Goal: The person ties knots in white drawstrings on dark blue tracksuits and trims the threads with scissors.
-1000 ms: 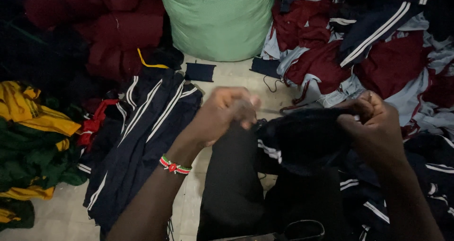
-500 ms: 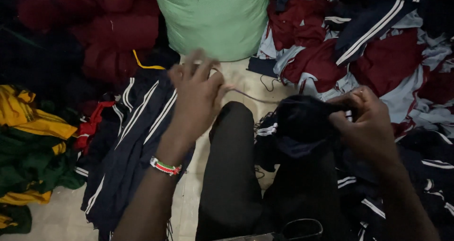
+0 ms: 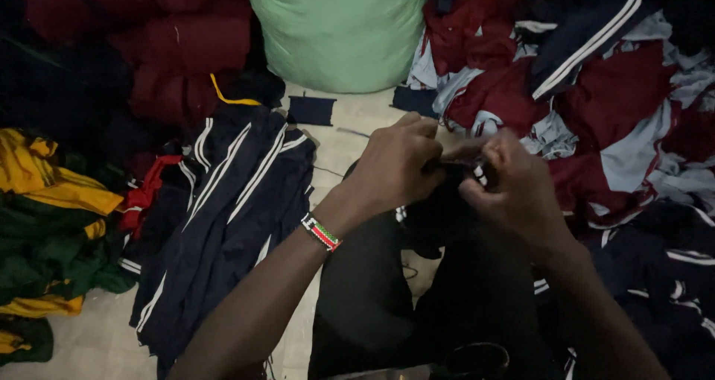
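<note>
My left hand [image 3: 395, 164] and my right hand [image 3: 514, 190] meet over a dark garment [image 3: 439, 227] bunched in my lap. Both have their fingertips pinched on its top edge, close together and almost touching. Whatever small thing sits between the fingers is hidden in the dim light. A red, white and green beaded band [image 3: 321, 232] is on my left wrist. My legs in dark trousers [image 3: 365, 305] lie under the garment.
A navy pile with white stripes [image 3: 231, 216] lies left of my lap. Yellow and green clothes [image 3: 45, 223] are at the far left, maroon ones [image 3: 179, 52] behind. A big green sack [image 3: 339, 30] stands ahead, with maroon and light blue garments [image 3: 596, 104] heaped at the right.
My left hand, which had drawn away up and left with a thin thread trailing from the garment, has come back to the right hand at the garment's edge.
</note>
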